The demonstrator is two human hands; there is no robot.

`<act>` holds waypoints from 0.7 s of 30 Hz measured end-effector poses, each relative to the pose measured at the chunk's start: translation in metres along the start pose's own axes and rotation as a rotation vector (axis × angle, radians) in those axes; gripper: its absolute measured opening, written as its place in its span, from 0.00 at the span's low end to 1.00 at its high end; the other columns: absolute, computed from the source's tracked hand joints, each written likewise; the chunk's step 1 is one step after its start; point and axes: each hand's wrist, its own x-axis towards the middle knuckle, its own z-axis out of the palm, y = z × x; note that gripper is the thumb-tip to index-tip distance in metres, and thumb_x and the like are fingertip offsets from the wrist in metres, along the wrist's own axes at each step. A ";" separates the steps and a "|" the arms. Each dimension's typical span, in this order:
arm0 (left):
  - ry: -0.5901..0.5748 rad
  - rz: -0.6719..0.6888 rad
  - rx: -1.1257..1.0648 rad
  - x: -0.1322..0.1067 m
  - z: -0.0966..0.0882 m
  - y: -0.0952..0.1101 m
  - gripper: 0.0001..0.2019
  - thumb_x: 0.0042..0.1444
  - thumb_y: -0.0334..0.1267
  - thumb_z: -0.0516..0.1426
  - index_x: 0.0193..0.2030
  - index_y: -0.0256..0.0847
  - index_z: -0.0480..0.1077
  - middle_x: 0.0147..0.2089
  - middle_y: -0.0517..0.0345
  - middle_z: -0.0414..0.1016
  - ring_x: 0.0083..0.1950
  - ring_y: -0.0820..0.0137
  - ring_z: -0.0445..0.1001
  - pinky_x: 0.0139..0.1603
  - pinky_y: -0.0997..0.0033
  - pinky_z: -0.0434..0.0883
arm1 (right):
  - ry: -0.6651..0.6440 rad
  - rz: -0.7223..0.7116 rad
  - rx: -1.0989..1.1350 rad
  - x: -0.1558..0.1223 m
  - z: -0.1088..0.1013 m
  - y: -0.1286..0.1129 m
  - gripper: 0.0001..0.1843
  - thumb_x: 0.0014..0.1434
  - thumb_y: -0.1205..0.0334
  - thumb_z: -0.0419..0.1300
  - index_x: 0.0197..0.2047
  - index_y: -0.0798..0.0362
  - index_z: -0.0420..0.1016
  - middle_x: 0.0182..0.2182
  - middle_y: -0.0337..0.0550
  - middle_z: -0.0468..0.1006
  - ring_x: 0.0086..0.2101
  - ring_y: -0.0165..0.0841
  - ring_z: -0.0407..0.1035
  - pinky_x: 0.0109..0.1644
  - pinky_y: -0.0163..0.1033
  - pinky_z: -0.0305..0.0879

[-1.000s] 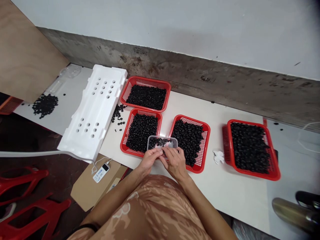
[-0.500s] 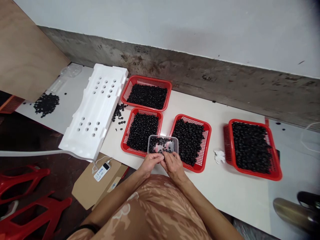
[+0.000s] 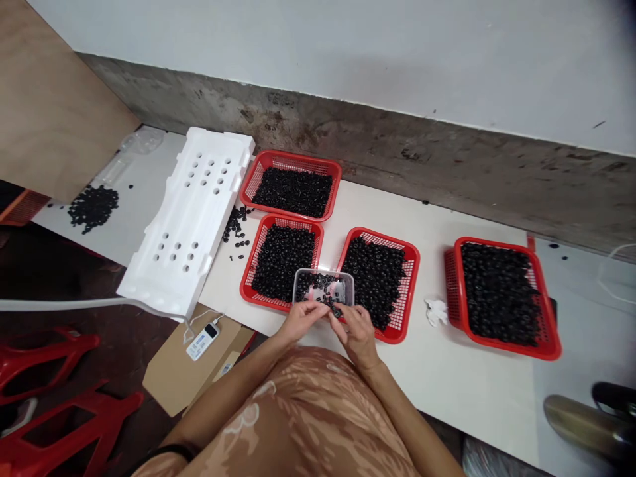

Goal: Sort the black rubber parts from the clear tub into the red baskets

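Both hands meet at the near edge of a small clear plastic tub [image 3: 349, 286] that holds tiny black parts. Between thumb and fingers, my right hand [image 3: 358, 332] grips a small black round part [image 3: 336, 312]. My left hand [image 3: 301, 320] is pinched just beside it; whatever its fingertips hold is too small to make out. The tub sits across the near rims of two red baskets: the left basket [image 3: 245, 286] is filled with black round pieces, and so is the right basket [image 3: 411, 286].
Behind is another red basket [image 3: 336, 173] of smaller black bits. Farther right stands a fuller red basket [image 3: 451, 281], with crumpled white tissue [image 3: 436, 311] beside it. A white foam tray [image 3: 183, 212] leans at left near loose black pieces [image 3: 237, 222]. Below lies a cardboard box [image 3: 171, 374] carrying a white power bank [image 3: 203, 342].
My right hand has shifted slightly right and its fingers have spread a little, so the black round part now shows. My left hand stays pinched in nearly the same spot.
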 end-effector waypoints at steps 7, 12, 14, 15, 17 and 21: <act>0.266 0.361 1.358 0.041 -0.036 0.006 0.11 0.61 0.32 0.50 0.39 0.35 0.74 0.39 0.46 0.74 0.43 0.61 0.65 0.44 0.61 0.62 | 0.102 0.258 -0.245 -0.010 -0.034 0.053 0.21 0.60 0.53 0.58 0.54 0.55 0.70 0.46 0.52 0.77 0.45 0.39 0.72 0.51 0.44 0.62; 0.003 0.565 1.808 0.072 -0.029 0.006 0.13 0.59 0.25 0.48 0.41 0.28 0.74 0.40 0.41 0.71 0.48 0.58 0.62 0.45 0.60 0.59 | 0.089 0.300 -0.164 -0.015 -0.035 0.051 0.17 0.62 0.54 0.56 0.50 0.53 0.73 0.45 0.50 0.78 0.46 0.38 0.71 0.51 0.44 0.64; -0.051 0.588 1.782 0.079 -0.026 0.001 0.12 0.59 0.25 0.49 0.39 0.28 0.75 0.40 0.40 0.71 0.49 0.57 0.61 0.47 0.58 0.58 | 0.062 0.295 -0.109 -0.013 -0.030 0.045 0.13 0.63 0.56 0.55 0.46 0.53 0.75 0.42 0.48 0.78 0.44 0.36 0.71 0.50 0.43 0.64; -0.067 0.577 1.703 0.082 -0.025 -0.003 0.12 0.58 0.25 0.50 0.37 0.28 0.75 0.39 0.40 0.71 0.49 0.57 0.61 0.48 0.58 0.58 | 0.041 0.290 -0.080 -0.011 -0.026 0.041 0.13 0.64 0.57 0.54 0.44 0.53 0.76 0.41 0.47 0.79 0.42 0.36 0.71 0.49 0.43 0.64; -0.080 0.537 1.473 0.086 -0.025 -0.010 0.11 0.58 0.27 0.51 0.34 0.31 0.75 0.37 0.41 0.71 0.48 0.57 0.62 0.48 0.57 0.58 | -0.028 0.272 -0.028 -0.004 -0.017 0.036 0.13 0.64 0.59 0.52 0.41 0.53 0.76 0.37 0.46 0.78 0.39 0.34 0.71 0.46 0.41 0.65; -0.077 0.488 1.207 0.092 -0.026 -0.017 0.11 0.57 0.32 0.53 0.27 0.35 0.74 0.31 0.42 0.70 0.43 0.55 0.64 0.47 0.55 0.57 | -0.411 0.238 -0.062 0.019 0.010 0.030 0.13 0.64 0.63 0.51 0.39 0.54 0.78 0.33 0.45 0.77 0.37 0.32 0.70 0.43 0.35 0.64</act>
